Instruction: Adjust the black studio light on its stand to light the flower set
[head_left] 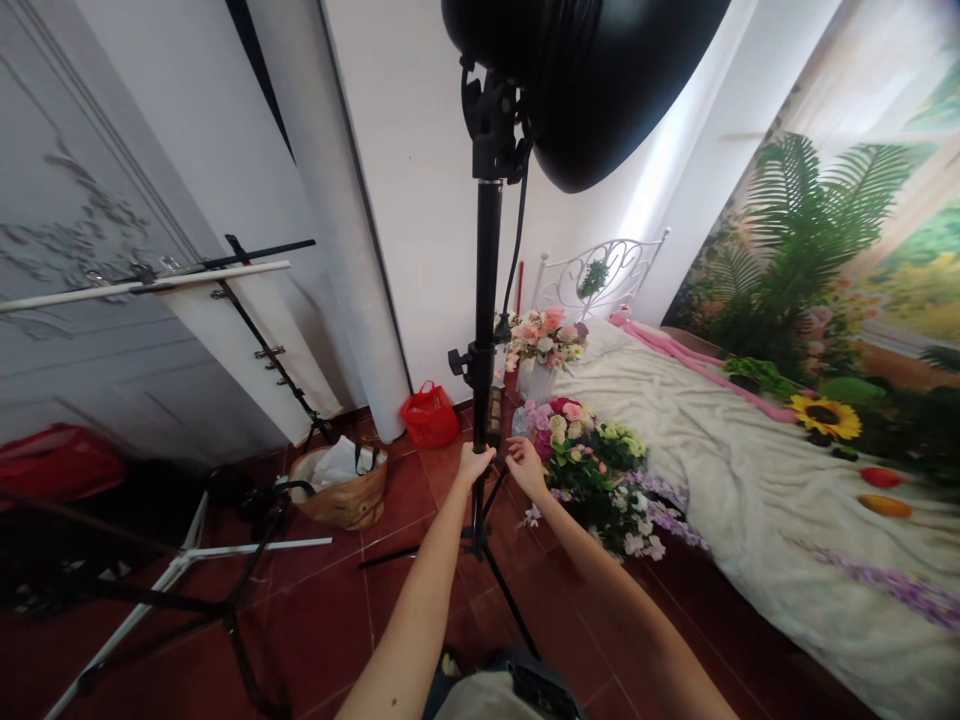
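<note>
A black light stand (487,250) rises upright in front of me, with a large black studio light (592,80) mounted on its top. My left hand (474,464) is closed around the lower part of the pole. Just to the right of the pole is my right hand (526,466), its fingers loosely bent and apart, with nothing visible in them. A black power cord (520,240) hangs down from the light beside the pole. Clamp knobs (459,362) stick out of the pole above my hands. The stand's legs (510,600) spread over the tiled floor below.
To the right, artificial flowers (577,440) crowd beside a bed (675,430) with a cream blanket. A wicker basket (345,500) and a red bag (430,415) stand on the left. Black and white stand legs (247,547) spread across the floor farther left.
</note>
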